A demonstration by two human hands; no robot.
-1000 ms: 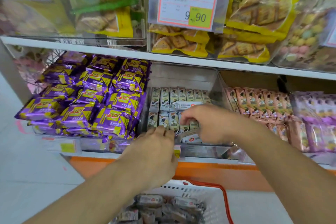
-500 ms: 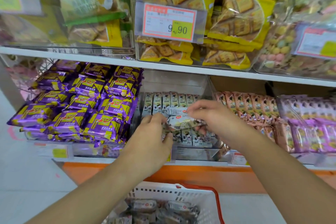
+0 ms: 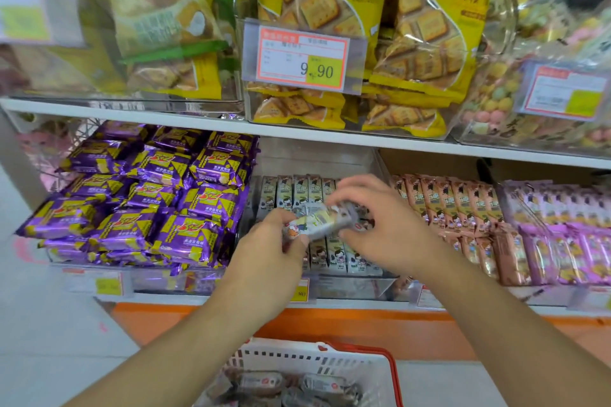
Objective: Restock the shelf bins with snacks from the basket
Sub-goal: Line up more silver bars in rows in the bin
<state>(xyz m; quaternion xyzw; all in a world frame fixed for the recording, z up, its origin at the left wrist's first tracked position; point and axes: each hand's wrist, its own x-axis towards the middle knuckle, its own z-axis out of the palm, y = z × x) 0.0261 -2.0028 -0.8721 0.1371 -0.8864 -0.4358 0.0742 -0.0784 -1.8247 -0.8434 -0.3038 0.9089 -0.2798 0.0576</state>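
Note:
My left hand (image 3: 264,261) and my right hand (image 3: 380,225) hold one small silver-white snack pack (image 3: 319,221) between them, each pinching an end, just above the clear middle bin (image 3: 357,286) on the lower shelf. That bin holds upright rows of the same grey-white snack packs (image 3: 297,190). The white basket with red rim (image 3: 330,360) sits below on the floor, with several wrapped snacks (image 3: 264,383) inside.
Purple-yellow packs (image 3: 158,205) fill the bin to the left; pink packs (image 3: 463,205) and lilac packs (image 3: 562,235) fill the bins to the right. The upper shelf (image 3: 330,135) carries yellow biscuit bags (image 3: 330,10) and a 9.90 price tag (image 3: 302,58).
Both hands rose from the front of the middle bin, lifting a snack pack that they now hold higher over the rows. The view tilted up slightly.

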